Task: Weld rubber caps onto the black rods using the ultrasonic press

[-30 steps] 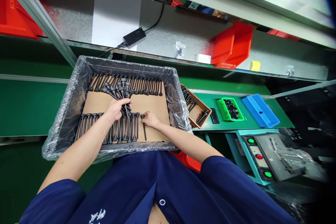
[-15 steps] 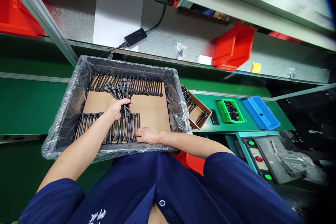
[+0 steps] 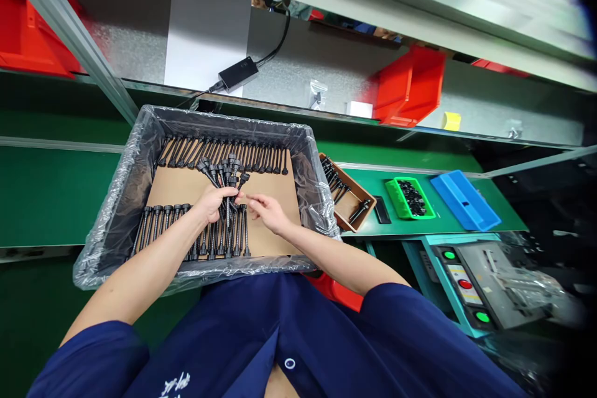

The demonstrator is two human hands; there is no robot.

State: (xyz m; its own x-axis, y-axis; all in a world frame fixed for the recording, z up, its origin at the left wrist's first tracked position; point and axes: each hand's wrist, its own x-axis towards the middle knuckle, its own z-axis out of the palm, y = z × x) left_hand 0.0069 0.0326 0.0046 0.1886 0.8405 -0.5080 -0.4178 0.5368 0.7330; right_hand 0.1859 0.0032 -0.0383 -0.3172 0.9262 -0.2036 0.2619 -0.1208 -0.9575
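Observation:
My left hand (image 3: 214,203) is closed round a bunch of black gooseneck tubes (image 3: 224,169), their thick knobbed heads fanning out above my thumb. My right hand (image 3: 269,212) is just right of the bunch, fingers stretched towards it and slightly apart; nothing plainly shows in them. Both hands are over a plastic-lined grey bin (image 3: 303,186) with a cardboard sheet (image 3: 275,199) inside. On the sheet lies a back row of similar tubes (image 3: 265,158) and a front row (image 3: 245,233), side by side. My left forearm hides part of the front row.
Right of the bin are a brown box (image 3: 342,208) with more tubes, a black flat object (image 3: 382,210), a green tray (image 3: 410,198) of small black parts and a blue tray (image 3: 466,199). A shelf behind holds a black adapter (image 3: 239,73) and a red bin (image 3: 410,87).
My right hand has left the right end of the front row and moved up to the bunch. My left hand still holds the bunch, shifted slightly right.

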